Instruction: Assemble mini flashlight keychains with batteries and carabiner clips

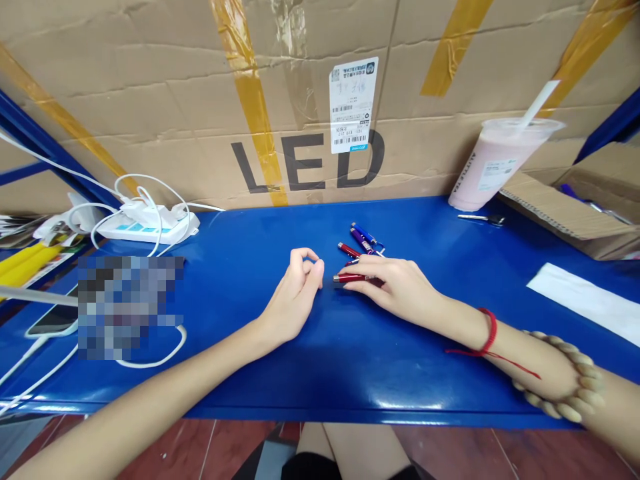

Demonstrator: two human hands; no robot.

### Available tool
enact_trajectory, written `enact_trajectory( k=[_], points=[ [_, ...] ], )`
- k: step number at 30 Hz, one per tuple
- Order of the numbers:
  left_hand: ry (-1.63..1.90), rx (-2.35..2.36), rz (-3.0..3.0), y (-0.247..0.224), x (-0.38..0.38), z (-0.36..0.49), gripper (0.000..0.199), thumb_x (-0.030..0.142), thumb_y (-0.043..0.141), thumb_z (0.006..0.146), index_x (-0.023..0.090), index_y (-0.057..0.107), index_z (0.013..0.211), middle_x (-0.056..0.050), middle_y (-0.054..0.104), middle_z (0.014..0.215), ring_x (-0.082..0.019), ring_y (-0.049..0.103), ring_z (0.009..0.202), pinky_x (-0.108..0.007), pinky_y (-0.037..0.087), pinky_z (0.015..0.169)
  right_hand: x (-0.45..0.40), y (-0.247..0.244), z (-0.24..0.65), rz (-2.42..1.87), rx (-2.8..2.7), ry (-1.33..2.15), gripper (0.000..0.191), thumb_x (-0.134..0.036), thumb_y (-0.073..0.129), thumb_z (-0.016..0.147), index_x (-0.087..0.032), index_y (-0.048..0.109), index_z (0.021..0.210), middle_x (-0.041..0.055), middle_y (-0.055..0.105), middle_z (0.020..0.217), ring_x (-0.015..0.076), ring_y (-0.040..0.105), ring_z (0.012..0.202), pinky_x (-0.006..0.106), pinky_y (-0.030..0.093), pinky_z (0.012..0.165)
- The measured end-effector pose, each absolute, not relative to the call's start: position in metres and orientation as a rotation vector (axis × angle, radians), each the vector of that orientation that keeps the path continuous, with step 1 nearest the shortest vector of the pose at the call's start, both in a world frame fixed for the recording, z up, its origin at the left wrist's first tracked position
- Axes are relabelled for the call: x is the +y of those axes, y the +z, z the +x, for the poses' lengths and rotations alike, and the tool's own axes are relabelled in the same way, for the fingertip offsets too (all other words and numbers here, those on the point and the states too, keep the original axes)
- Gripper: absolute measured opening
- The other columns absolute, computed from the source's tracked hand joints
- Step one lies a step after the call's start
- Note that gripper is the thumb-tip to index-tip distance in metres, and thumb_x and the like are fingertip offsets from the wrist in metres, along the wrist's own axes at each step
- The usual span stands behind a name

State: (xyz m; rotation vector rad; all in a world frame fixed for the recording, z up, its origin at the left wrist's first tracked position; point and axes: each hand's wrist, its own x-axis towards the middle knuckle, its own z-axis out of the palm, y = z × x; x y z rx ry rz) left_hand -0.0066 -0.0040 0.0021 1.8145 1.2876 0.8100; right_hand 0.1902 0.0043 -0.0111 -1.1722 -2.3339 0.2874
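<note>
My right hand point(395, 283) reaches over a small red metal keychain flashlight point(353, 278), pinching it between the thumb below and the fingers above. Just behind it lie another red keychain flashlight point(348, 250), a purple one point(361, 240) and a blue one point(364, 233) with a metal ring. These lie close together on the blue tabletop point(240, 267); my right fingers partly hide the pile. Left of the pile, my left hand point(296, 293) rests on its side with fingers curled and thumb against the index finger. Nothing shows in it.
A large cardboard box point(175, 100) stands along the back. At right are a pink drink cup point(500, 167) with a straw, an open carton point(575, 207) and a white strip point(590, 300). A power strip point(150, 227), cables and a phone point(55, 319) lie left.
</note>
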Motion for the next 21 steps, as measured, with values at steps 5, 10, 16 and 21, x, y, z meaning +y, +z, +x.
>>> enact_trajectory(
  k=[5,10,16,21],
  points=[
    [0.928,1.268,1.8,-0.003,-0.001,-0.008,0.027,0.045,0.023,0.095,0.021,0.033,0.1,0.0,0.05,0.084,-0.014,0.046,0.078,-0.027,0.037,0.075,0.002,-0.008,0.189,-1.207,-2.253,0.241,0.026,-0.037,0.047,0.091,-0.025,0.068,0.1,-0.0003,0.07,0.099,0.0156,0.065,0.085,0.024,0.046,0.064],
    [1.021,1.221,1.783,-0.007,0.001,-0.008,0.025,0.044,0.025,0.095,0.021,0.032,0.101,-0.001,0.05,0.087,-0.013,0.047,0.08,-0.028,0.037,0.076,0.001,-0.006,0.188,-1.19,-2.267,0.272,0.024,-0.039,0.049,0.09,-0.027,0.068,0.098,-0.0035,0.07,0.097,0.0132,0.065,0.08,0.023,0.045,0.063],
    [1.08,1.207,1.765,-0.01,0.002,-0.008,0.027,0.045,0.025,0.094,0.02,0.033,0.099,-0.004,0.05,0.095,-0.016,0.048,0.091,-0.032,0.037,0.082,0.0,-0.007,0.188,-1.18,-2.248,0.31,0.021,-0.038,0.052,0.089,-0.03,0.069,0.098,-0.0048,0.07,0.098,0.0133,0.065,0.085,0.023,0.045,0.067],
    [1.097,1.191,1.759,-0.008,0.001,-0.008,0.031,0.048,0.023,0.094,0.02,0.034,0.1,-0.006,0.051,0.103,-0.017,0.047,0.1,-0.033,0.036,0.086,0.0,-0.007,0.188,-1.206,-2.247,0.321,0.023,-0.042,0.053,0.087,-0.029,0.068,0.098,-0.0058,0.071,0.095,0.0122,0.065,0.081,0.022,0.044,0.063]
  ],
)
